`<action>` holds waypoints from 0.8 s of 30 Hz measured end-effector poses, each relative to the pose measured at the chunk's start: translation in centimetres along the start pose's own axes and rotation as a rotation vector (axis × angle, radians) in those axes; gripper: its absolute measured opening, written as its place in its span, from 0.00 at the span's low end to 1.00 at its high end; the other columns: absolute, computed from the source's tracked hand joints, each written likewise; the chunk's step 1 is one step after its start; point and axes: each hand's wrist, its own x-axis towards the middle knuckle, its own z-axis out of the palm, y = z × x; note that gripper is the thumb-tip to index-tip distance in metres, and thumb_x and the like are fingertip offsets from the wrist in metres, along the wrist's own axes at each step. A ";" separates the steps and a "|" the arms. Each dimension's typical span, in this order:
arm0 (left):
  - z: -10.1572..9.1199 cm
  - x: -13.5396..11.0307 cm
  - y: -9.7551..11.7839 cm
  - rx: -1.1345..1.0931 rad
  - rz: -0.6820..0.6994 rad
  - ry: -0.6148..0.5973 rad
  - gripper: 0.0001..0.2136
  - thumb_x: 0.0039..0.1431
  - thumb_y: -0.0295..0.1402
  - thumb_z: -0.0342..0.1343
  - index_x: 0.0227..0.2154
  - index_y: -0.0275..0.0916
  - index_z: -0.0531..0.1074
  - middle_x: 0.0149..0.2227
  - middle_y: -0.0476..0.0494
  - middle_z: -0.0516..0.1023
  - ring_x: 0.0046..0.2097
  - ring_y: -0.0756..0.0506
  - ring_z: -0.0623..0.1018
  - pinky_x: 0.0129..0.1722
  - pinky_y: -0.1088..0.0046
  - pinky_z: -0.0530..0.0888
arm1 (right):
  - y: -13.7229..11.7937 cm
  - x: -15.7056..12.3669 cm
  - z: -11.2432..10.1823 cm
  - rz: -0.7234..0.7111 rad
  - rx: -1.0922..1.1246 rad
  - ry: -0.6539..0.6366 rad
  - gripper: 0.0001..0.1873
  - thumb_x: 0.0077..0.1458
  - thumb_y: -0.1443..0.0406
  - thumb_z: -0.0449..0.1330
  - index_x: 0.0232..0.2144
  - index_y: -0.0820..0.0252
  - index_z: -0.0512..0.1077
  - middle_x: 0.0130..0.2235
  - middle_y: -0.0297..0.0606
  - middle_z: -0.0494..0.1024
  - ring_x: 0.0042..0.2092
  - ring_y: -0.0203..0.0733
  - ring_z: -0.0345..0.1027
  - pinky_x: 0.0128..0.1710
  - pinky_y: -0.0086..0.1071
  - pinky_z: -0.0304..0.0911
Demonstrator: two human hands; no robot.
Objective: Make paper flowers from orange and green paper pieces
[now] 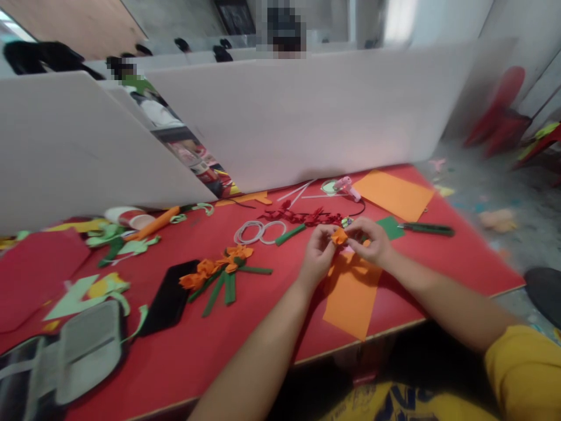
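Over the front of the table, my left hand [319,250] pinches a small orange paper flower [339,236] between thumb and fingers. My right hand [372,242] closes on the flower's other side, its thumb and forefinger at the petals. Below both hands lies an orange paper sheet [353,298] with cut scraps on it. To the left, several finished-looking orange flowers [239,252] with green stems [230,286] rest in a bunch, some against a black phone or tablet [170,298].
A pink glue gun [347,188], red paper flowers [318,217], coiled white loops [249,232], another orange sheet [394,193] and a green cutter [427,228] lie behind. White partitions [307,117] edge the red table [245,345]. An opened grey case [90,351] sits front left.
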 end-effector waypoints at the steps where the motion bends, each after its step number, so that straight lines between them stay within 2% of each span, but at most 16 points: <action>1: -0.1 -0.1 -0.1 0.011 0.013 -0.020 0.13 0.65 0.42 0.70 0.38 0.42 0.73 0.44 0.46 0.79 0.39 0.50 0.79 0.41 0.74 0.79 | 0.0 0.0 0.0 -0.007 0.003 0.006 0.04 0.62 0.67 0.66 0.41 0.55 0.79 0.39 0.39 0.80 0.33 0.39 0.72 0.32 0.32 0.70; 4: -0.7 -0.2 -0.2 0.023 0.029 -0.048 0.12 0.66 0.44 0.68 0.41 0.42 0.77 0.50 0.42 0.80 0.45 0.46 0.81 0.43 0.71 0.81 | 0.2 0.1 0.0 0.017 0.000 0.010 0.02 0.61 0.69 0.64 0.36 0.56 0.77 0.36 0.37 0.78 0.32 0.37 0.71 0.30 0.30 0.68; 7: -1.2 -0.1 0.0 0.081 0.005 -0.029 0.15 0.66 0.48 0.66 0.41 0.41 0.79 0.55 0.38 0.80 0.48 0.43 0.82 0.39 0.72 0.82 | 0.4 0.2 -0.2 0.043 -0.021 0.003 0.02 0.60 0.68 0.63 0.36 0.56 0.76 0.36 0.37 0.78 0.31 0.36 0.71 0.29 0.30 0.67; 9: -1.3 0.1 0.2 0.160 -0.005 -0.013 0.15 0.65 0.48 0.67 0.40 0.40 0.79 0.54 0.37 0.80 0.49 0.42 0.83 0.38 0.72 0.82 | 0.3 0.2 -0.3 0.017 -0.051 -0.001 0.03 0.59 0.69 0.63 0.35 0.56 0.76 0.35 0.36 0.77 0.30 0.37 0.69 0.29 0.30 0.67; 13: -1.1 0.5 0.2 0.238 0.011 0.004 0.14 0.64 0.46 0.69 0.37 0.39 0.78 0.52 0.37 0.81 0.50 0.42 0.83 0.43 0.69 0.83 | 0.1 0.3 -0.5 -0.048 -0.117 -0.050 0.05 0.57 0.71 0.63 0.34 0.55 0.75 0.34 0.36 0.75 0.33 0.39 0.69 0.32 0.33 0.67; 18: -0.8 0.3 -0.3 0.266 0.020 0.001 0.14 0.63 0.44 0.69 0.34 0.39 0.75 0.50 0.39 0.78 0.48 0.44 0.81 0.40 0.73 0.82 | 0.0 0.2 -0.5 -0.007 -0.118 -0.087 0.04 0.59 0.67 0.66 0.36 0.55 0.74 0.36 0.38 0.76 0.34 0.41 0.70 0.33 0.34 0.68; 21: -0.7 0.1 -0.1 0.279 0.054 0.006 0.11 0.65 0.42 0.68 0.41 0.42 0.75 0.50 0.41 0.78 0.46 0.46 0.81 0.40 0.74 0.82 | 0.4 0.1 -0.3 0.039 -0.092 -0.062 0.06 0.62 0.63 0.66 0.33 0.56 0.73 0.34 0.37 0.76 0.32 0.40 0.68 0.31 0.33 0.66; 24: -1.1 0.2 0.7 0.418 0.134 -0.011 0.13 0.69 0.39 0.65 0.52 0.45 0.76 0.53 0.40 0.78 0.45 0.47 0.80 0.38 0.75 0.81 | 0.7 0.1 -0.3 0.100 -0.062 -0.056 0.08 0.62 0.62 0.66 0.32 0.56 0.72 0.33 0.35 0.75 0.31 0.38 0.67 0.30 0.32 0.65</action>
